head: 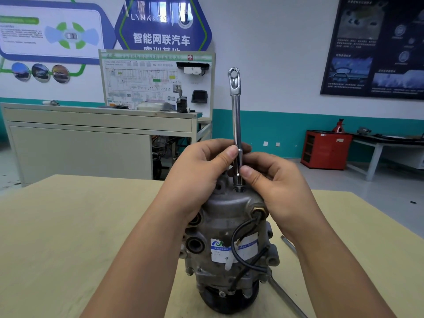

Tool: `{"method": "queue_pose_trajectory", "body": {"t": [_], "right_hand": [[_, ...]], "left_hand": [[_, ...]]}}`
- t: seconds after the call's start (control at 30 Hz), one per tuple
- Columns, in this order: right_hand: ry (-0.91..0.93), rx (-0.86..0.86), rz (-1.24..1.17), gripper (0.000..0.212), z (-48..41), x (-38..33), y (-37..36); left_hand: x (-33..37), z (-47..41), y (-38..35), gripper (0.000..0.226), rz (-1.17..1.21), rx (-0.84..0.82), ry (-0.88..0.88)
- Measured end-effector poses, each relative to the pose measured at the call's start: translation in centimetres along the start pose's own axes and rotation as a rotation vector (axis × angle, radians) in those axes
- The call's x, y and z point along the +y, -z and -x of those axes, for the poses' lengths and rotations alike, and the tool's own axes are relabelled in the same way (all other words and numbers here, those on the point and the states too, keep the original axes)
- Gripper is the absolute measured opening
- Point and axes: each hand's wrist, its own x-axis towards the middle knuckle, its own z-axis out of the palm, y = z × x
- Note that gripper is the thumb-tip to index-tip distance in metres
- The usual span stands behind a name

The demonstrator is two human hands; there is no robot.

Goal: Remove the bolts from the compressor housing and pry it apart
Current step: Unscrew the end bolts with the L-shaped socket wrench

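Compressor housing (226,216) stands beneath left hand (202,177) and right hand (280,191), fingers (230,153) pinching wrench (235,115).

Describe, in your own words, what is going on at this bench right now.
A person is working on a compressor standing upright on a wooden table. The left hand and right hand pinch the lower shaft of a socket wrench held vertical, its tip set into the top of the housing. A metal bar lies on the table beside the compressor.
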Motion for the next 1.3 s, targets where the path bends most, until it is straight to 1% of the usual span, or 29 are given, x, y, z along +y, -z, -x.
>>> {"method": "queue_pose_trajectory", "body": {"t": [0.3,0.5,0.6,0.73,0.93,1.0,1.03,1.1,1.2,1.3], "right_hand": [[-0.023,-0.016,-0.032,0.027,-0.08,-0.04,0.05],[-0.006,-0.030,-0.037,0.020,0.02,-0.08,0.23],[0.003,-0.039,-0.020,0.018,0.12,-0.14,0.25],[0.000,-0.043,0.024,0.021,0.13,-0.20,0.16],[0.007,-0.014,0.054,0.025,0.13,-0.35,0.07],[0.002,-0.007,0.035,0.029,0.13,-0.34,0.04],[0.003,-0.007,0.030,0.033,0.16,-0.35,0.02],[0.009,-0.010,0.031,0.036,0.14,-0.39,-0.03],[0.013,-0.017,0.026,0.037,0.09,-0.52,-0.07],[0.010,-0.019,0.016,0.035,0.12,-0.57,-0.10]], "left_hand": [[-0.35,-0.30,0.16,0.007,-0.077,0.034,-0.023],[-0.41,-0.33,0.12,0.005,-0.106,0.062,-0.029],[-0.43,-0.28,0.12,0.006,-0.121,0.083,-0.036],[-0.41,-0.23,-0.05,0.011,-0.118,0.106,-0.039],[-0.45,-0.22,0.07,0.016,-0.096,0.095,-0.028],[-0.49,-0.34,0.06,0.012,-0.074,0.096,-0.024],[-0.45,-0.35,0.07,0.012,-0.064,0.088,-0.026],[-0.34,-0.29,0.11,0.017,-0.054,0.050,-0.026],[-0.11,-0.04,0.13,0.012,-0.045,0.001,-0.012],[0.02,0.02,0.09,0.017,-0.023,-0.015,-0.003]]}}
